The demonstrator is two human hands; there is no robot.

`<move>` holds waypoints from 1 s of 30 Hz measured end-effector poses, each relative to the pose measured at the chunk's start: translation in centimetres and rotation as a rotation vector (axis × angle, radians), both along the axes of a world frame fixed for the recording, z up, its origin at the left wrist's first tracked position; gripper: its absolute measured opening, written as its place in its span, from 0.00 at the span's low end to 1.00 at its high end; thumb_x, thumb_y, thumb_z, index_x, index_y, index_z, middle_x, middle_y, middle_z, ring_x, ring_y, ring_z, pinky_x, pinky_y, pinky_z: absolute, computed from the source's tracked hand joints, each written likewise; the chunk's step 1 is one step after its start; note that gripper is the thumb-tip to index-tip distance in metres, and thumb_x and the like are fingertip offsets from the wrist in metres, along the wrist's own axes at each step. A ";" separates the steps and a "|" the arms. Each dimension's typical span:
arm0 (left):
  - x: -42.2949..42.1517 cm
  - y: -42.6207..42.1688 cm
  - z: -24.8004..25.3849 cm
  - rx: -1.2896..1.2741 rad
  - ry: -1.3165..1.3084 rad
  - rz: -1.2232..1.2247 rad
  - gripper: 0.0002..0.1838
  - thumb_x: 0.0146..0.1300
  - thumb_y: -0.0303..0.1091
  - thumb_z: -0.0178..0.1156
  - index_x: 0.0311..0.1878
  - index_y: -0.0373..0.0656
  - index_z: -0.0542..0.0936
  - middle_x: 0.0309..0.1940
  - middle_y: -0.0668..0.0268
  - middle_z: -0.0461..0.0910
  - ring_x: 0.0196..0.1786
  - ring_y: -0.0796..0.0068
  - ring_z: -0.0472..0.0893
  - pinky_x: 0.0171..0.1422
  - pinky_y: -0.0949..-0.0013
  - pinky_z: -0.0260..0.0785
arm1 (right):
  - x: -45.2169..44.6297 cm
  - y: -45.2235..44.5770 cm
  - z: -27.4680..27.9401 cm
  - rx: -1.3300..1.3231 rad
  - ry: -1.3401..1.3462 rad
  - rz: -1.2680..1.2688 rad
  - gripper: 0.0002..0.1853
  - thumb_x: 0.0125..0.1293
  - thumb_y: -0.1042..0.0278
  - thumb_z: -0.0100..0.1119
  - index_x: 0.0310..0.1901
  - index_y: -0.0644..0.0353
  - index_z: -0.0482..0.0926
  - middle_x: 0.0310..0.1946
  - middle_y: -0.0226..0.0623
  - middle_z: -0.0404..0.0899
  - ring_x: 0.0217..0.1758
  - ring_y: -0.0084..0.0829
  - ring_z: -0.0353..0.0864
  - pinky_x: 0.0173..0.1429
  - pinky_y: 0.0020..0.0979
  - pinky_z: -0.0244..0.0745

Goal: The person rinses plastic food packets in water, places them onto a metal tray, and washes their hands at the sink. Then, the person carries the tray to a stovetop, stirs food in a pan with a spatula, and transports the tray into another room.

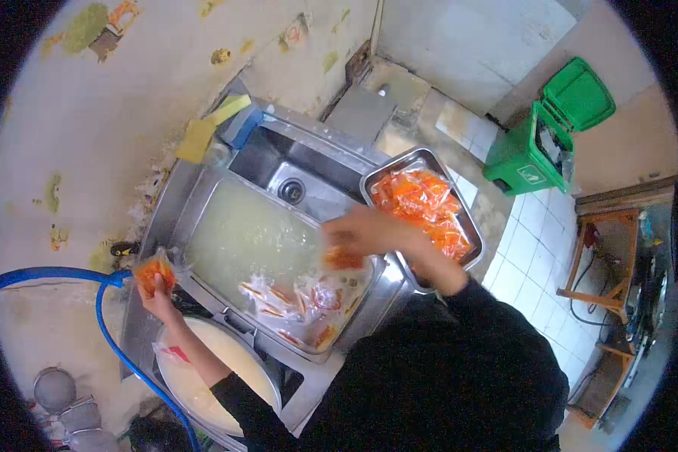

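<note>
My left hand [157, 297] grips a clear plastic packet with orange contents [155, 273], beside the left edge of a rectangular metal tub [196, 226]. Cloudy water fills the tub, and several clear packets [279, 301] lie in its lower part. My right hand [358, 232], blurred by motion, is over the tub's right side, with something orange [343, 258] under its fingers. To the right stands a metal tray [477, 245] heaped with orange packets [418, 197].
A round container of pale liquid [218, 354] stands below the tub, crossed by a blue hose [139, 369]. Behind are a sink basin [316, 184] and yellow sponges [196, 141]. An open green bin [523, 154] and wooden shelves [606, 294] stand right.
</note>
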State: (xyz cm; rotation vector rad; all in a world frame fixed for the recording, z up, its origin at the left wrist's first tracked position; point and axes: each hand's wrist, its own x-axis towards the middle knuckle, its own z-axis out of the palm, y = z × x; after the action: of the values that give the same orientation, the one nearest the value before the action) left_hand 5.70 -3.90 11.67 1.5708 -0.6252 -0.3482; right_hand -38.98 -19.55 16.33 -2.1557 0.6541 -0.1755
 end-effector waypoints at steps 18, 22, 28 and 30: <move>-0.8 0.2 -2.0 -0.423 0.436 -0.208 0.23 0.62 0.46 0.51 0.57 0.45 0.63 0.52 0.63 0.69 0.51 0.70 0.71 0.51 0.65 0.68 | 28.7 6.5 0.7 0.160 -0.546 -0.151 0.30 0.55 0.49 0.54 0.58 0.54 0.62 0.46 0.55 0.68 0.52 0.53 0.68 0.52 0.47 0.66; -0.8 1.1 -0.9 -0.489 0.504 -0.189 0.22 0.63 0.46 0.47 0.56 0.44 0.64 0.53 0.62 0.67 0.53 0.69 0.70 0.52 0.64 0.68 | 36.6 10.1 -0.7 0.035 -0.495 -0.153 0.22 0.53 0.54 0.56 0.46 0.58 0.71 0.35 0.49 0.73 0.36 0.46 0.74 0.35 0.44 0.69; 0.5 2.0 -3.6 -0.522 0.600 -0.132 0.17 0.61 0.40 0.46 0.50 0.42 0.67 0.49 0.62 0.69 0.49 0.70 0.70 0.49 0.65 0.68 | 37.2 9.0 -0.6 0.015 -0.571 0.051 0.17 0.51 0.54 0.57 0.38 0.58 0.74 0.32 0.45 0.76 0.32 0.40 0.75 0.33 0.42 0.70; 1.8 2.5 -4.3 -0.514 0.625 -0.111 0.14 0.60 0.37 0.46 0.48 0.42 0.68 0.46 0.62 0.70 0.47 0.71 0.71 0.48 0.66 0.68 | 37.5 8.7 -0.6 -0.002 -0.568 0.109 0.16 0.50 0.54 0.57 0.35 0.57 0.75 0.31 0.44 0.77 0.31 0.39 0.75 0.33 0.41 0.70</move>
State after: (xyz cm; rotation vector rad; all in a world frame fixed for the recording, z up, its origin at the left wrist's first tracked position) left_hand 7.53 -1.44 7.33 0.8665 -0.2760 -0.6693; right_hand -1.51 -10.87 15.71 -1.9997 0.2070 -0.6968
